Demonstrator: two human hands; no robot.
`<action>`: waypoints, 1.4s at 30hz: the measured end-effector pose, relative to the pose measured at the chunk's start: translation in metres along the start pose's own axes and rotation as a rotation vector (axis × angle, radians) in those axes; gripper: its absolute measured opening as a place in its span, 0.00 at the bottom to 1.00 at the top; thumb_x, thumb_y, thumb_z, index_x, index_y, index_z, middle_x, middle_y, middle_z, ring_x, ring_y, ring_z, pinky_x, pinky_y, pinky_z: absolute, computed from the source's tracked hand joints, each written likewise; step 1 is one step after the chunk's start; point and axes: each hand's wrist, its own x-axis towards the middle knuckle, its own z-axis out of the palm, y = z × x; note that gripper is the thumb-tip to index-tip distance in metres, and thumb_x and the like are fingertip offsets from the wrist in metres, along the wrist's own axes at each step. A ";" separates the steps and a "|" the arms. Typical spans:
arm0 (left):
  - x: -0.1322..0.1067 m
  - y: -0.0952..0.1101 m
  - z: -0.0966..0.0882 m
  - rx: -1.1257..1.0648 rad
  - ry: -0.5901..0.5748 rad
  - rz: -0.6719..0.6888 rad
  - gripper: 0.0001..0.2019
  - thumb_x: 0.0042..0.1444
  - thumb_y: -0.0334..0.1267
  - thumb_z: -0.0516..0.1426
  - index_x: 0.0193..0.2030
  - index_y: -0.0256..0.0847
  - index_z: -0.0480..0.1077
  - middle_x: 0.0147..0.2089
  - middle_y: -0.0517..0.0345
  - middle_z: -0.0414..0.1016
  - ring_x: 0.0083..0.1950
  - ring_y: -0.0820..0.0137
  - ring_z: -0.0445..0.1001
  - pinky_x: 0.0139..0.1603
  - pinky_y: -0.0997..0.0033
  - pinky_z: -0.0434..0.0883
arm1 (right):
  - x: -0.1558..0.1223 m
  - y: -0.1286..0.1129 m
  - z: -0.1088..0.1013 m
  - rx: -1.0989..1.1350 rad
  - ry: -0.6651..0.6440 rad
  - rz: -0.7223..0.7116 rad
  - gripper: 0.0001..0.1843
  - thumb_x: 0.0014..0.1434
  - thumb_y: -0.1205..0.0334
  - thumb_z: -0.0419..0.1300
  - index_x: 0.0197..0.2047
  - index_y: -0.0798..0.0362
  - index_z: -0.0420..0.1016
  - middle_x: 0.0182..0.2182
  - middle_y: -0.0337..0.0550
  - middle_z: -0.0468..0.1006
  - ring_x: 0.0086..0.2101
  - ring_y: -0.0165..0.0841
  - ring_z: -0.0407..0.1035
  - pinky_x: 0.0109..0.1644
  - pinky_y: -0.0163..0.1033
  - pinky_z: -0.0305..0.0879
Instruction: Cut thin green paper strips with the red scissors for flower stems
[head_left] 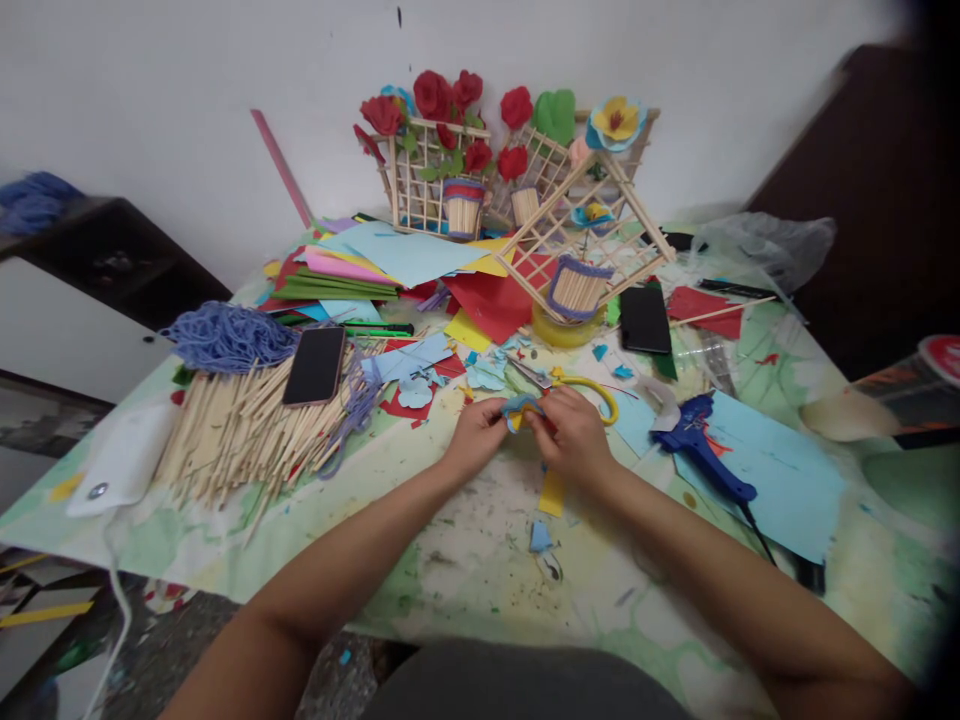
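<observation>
Between my two hands, over the middle of the table, is a small blue and yellow paper flower [519,408]. My left hand [480,430] pinches its left side with fingers closed. On the other side my right hand [571,428] grips it, fingers curled around its edge. Yellow-handled scissors [600,390] lie just behind my right hand, blades pointing left. Cut light-blue paper petals [487,370] lie beyond my hands. A yellow paper strip [551,493] and a blue scrap [540,537] rest nearer me.
A blue glue gun [701,450] lies right on light-blue paper [787,470]. Left are wooden sticks [225,430], a phone [315,366] and purple yarn [229,338]. Behind stand stick lattices with red paper flowers [433,95] and one leaning lattice [581,235]. A black phone [645,320] lies nearby.
</observation>
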 end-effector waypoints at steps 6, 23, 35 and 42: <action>-0.001 -0.004 -0.002 -0.016 0.047 -0.037 0.22 0.54 0.55 0.53 0.21 0.37 0.63 0.21 0.63 0.59 0.25 0.76 0.56 0.28 0.74 0.56 | 0.001 0.001 0.001 -0.064 -0.020 0.038 0.14 0.60 0.63 0.50 0.22 0.51 0.62 0.21 0.42 0.65 0.28 0.34 0.58 0.34 0.39 0.54; 0.002 -0.006 -0.001 -0.103 0.026 -0.070 0.15 0.45 0.46 0.63 0.32 0.36 0.72 0.28 0.60 0.72 0.30 0.73 0.66 0.34 0.73 0.63 | 0.002 0.009 0.004 0.293 -0.021 0.362 0.08 0.57 0.60 0.55 0.28 0.52 0.68 0.23 0.40 0.71 0.28 0.32 0.63 0.33 0.37 0.58; 0.021 -0.001 -0.038 -0.095 0.251 0.043 0.12 0.46 0.44 0.62 0.33 0.38 0.72 0.29 0.59 0.74 0.32 0.72 0.70 0.37 0.72 0.67 | 0.020 0.035 -0.038 0.096 0.151 0.351 0.11 0.58 0.59 0.54 0.30 0.54 0.74 0.26 0.44 0.74 0.29 0.34 0.67 0.34 0.39 0.59; 0.038 -0.001 -0.071 -0.147 0.395 0.127 0.09 0.45 0.41 0.62 0.30 0.37 0.71 0.30 0.59 0.73 0.30 0.74 0.69 0.37 0.73 0.67 | 0.028 0.062 -0.070 -0.095 -0.078 0.384 0.08 0.55 0.60 0.57 0.30 0.53 0.76 0.24 0.43 0.76 0.24 0.33 0.65 0.28 0.38 0.52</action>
